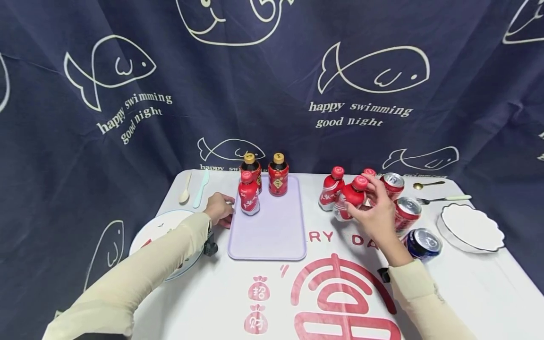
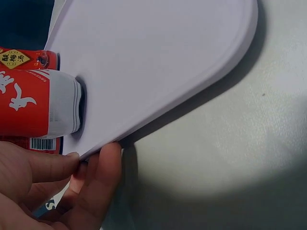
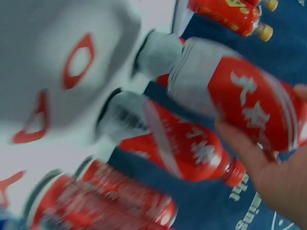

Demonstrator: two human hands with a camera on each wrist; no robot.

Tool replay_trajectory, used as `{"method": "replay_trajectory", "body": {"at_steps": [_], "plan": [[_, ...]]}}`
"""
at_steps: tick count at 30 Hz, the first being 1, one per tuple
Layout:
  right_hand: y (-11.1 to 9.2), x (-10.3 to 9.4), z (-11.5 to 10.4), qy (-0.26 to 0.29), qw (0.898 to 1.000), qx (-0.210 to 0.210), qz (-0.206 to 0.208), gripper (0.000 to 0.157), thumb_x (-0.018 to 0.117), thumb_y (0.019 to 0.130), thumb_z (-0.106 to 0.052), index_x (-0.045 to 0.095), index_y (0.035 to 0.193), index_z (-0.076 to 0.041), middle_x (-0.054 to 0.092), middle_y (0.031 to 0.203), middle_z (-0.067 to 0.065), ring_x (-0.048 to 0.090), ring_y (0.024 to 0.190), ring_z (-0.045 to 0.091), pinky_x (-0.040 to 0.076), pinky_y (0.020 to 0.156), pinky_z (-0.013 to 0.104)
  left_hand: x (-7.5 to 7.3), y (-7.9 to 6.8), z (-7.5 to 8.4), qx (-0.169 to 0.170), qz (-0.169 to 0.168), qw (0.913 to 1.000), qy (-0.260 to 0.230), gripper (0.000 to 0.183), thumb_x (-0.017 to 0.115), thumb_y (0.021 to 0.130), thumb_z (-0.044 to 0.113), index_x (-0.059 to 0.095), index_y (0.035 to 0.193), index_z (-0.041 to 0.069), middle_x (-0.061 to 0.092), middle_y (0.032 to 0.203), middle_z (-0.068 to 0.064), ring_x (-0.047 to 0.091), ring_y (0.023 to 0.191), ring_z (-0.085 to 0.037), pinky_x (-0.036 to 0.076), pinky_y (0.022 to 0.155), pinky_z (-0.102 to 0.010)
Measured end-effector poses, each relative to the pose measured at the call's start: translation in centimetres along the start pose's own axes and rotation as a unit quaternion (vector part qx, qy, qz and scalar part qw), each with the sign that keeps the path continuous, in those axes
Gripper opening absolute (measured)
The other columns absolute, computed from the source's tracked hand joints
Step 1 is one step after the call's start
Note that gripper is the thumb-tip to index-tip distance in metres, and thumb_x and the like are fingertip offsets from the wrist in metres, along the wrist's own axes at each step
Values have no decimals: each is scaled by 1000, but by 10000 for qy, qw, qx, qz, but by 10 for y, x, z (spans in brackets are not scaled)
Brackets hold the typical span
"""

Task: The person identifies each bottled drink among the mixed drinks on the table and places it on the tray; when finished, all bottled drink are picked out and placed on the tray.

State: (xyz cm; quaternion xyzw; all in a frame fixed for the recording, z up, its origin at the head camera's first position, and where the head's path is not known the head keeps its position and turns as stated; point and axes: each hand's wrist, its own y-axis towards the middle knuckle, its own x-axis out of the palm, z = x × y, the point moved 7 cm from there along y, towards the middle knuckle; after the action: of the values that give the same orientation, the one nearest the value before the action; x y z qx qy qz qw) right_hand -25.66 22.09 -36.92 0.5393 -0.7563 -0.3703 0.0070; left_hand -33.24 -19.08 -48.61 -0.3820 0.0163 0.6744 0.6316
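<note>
My left hand pinches the left rim of a lavender tray between thumb and fingers, as the left wrist view shows closely. Upon the tray stand a red-and-white bottle and two dark bottles with gold caps and red labels, one at the right and one partly hidden. My right hand grips another red-and-white bottle; its base appears raised off the table in the right wrist view. Beside it stands a similar bottle, with one more behind the hand.
Red cans and a blue can stand right of my right hand. Farther right are a white scalloped bowl, a fork and a small gold spoon. A plate lies under my left forearm, near a spoon and knife.
</note>
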Motion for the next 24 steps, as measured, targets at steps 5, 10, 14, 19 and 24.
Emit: {"method": "replay_trajectory", "body": {"at_steps": [5,10,14,19,24], "plan": [[11,28,-41,912,9879,-432,-1177,78,78,62,9,44,130,-7,61,110,16,61,87,22,57,62,20,2,0,1,33,-57,10000,3,43,60,78,-6,60,118,7,65,70,-19,62,46,-24,58,46,-40],[21,60,-64,1628,9638,-434,-2068,74,76,64,10,43,130,-4,59,112,18,60,91,33,60,63,34,1,1,-1,-8,-21,10000,61,41,60,78,-6,60,117,8,65,70,-19,61,46,-23,58,46,-39],[29,85,-72,1974,9459,-463,-2534,73,74,67,9,42,130,-4,57,117,18,59,97,32,60,69,41,1,1,0,-13,-16,10000,70,43,60,78,-6,60,119,8,65,71,-19,62,48,-23,58,46,-39],[36,113,-83,2083,9329,-707,-2851,71,74,67,7,43,130,-7,57,116,15,59,101,32,59,73,46,0,1,-1,-44,-1,10000,48,43,61,78,-7,60,118,9,65,70,-18,63,48,-24,58,46,-39],[40,139,-89,2162,9223,-976,-3052,71,75,66,8,43,128,-5,58,113,18,59,100,34,58,71,51,-2,3,0,-33,16,10000,-25,44,60,77,-8,61,117,9,65,69,-17,63,50,-24,59,46,-39]]}}
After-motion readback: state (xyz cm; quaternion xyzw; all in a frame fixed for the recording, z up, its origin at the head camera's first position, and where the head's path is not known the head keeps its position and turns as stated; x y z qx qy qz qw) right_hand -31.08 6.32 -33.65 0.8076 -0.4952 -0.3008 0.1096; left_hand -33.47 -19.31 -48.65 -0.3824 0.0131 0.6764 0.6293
